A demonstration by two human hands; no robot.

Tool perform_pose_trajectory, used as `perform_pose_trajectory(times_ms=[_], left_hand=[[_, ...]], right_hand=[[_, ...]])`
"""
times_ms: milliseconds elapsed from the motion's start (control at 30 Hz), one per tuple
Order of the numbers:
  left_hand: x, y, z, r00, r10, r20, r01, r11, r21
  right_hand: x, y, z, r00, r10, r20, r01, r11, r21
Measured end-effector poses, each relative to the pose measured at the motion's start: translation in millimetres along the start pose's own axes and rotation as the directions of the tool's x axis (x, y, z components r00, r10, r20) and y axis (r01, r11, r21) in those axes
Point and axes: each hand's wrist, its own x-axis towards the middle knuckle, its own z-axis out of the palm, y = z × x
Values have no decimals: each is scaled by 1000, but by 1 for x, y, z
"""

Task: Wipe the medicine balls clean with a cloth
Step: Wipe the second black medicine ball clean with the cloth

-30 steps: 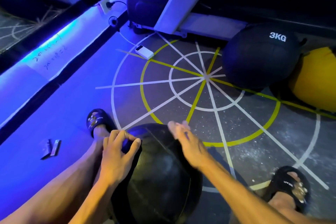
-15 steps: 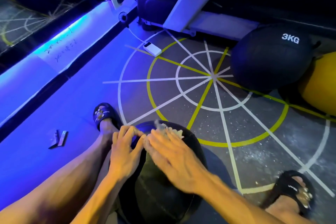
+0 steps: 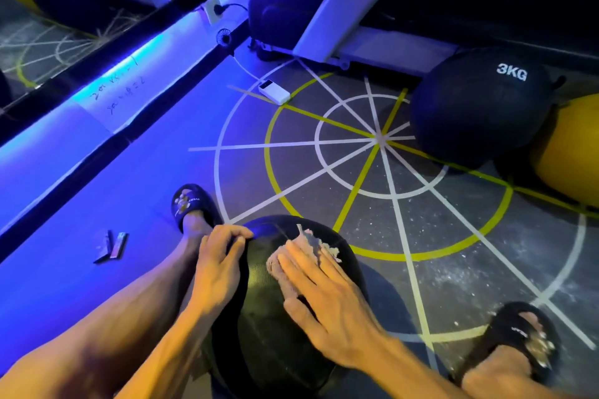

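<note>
Black ball (image 3: 259, 311) sits on floor (image 3: 421, 246) btwn feet. Right hand (image 3: 321, 298), fingers flat, presses cloth (image 3: 311, 241) on top; left hand (image 3: 217, 256) grips its side. 2nd ball (image 3: 479, 107) reads "3KG"; wall note (image 3: 120, 97) illegible.

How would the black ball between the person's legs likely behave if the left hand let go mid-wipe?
The black ball is round on flat floor, so it would probably roll under the right hand pushing the cloth. Its textured skin likely grips. Probably heavy.
</note>
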Motion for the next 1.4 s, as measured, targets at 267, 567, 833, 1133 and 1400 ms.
perform_pose_trajectory(times_ms=[267,567,833,1133,1400], left_hand=[[-15,22,4,979,-198,37,200,931,-305],[-11,12,-16,977,-210,32,211,976,-57],[-6,41,-1,948,-184,258,60,904,423],[-20,32,-5,975,-105,198,25,929,368],[-26,32,-4,985,-88,152,29,936,351]], right_hand=[[62,8,-2,981,192,-4,-192,981,-1],[12,38,12,975,221,23,-218,972,-85],[-55,-22,47,969,231,-90,-234,972,-27],[-30,23,29,955,254,-151,-203,935,291],[10,46,31,770,629,107,-572,607,552]])
